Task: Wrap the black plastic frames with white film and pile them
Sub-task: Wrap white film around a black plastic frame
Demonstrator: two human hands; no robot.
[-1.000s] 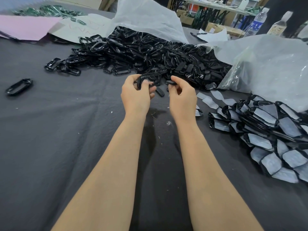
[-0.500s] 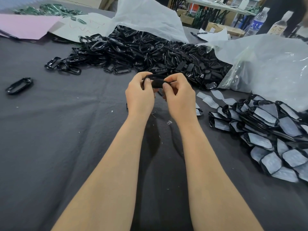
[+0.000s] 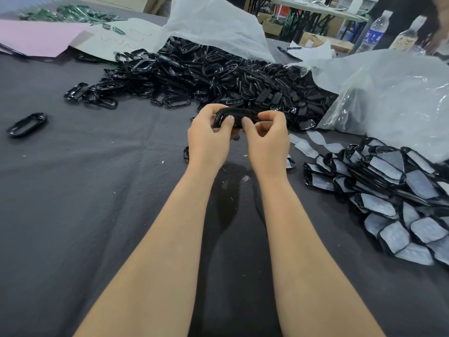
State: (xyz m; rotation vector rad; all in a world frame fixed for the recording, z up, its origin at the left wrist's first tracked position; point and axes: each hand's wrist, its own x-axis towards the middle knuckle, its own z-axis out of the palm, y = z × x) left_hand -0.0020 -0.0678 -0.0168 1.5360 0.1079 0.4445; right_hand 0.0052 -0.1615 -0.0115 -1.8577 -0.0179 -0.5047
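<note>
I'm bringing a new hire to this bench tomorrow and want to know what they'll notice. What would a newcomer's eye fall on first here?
Dead centre, the left hand and right hand pinch one black frame between them above the grey cloth. Just behind them sprawls a big heap of bare frames. At the right edge lies a pile of film-wrapped frames, white patches on black.
</note>
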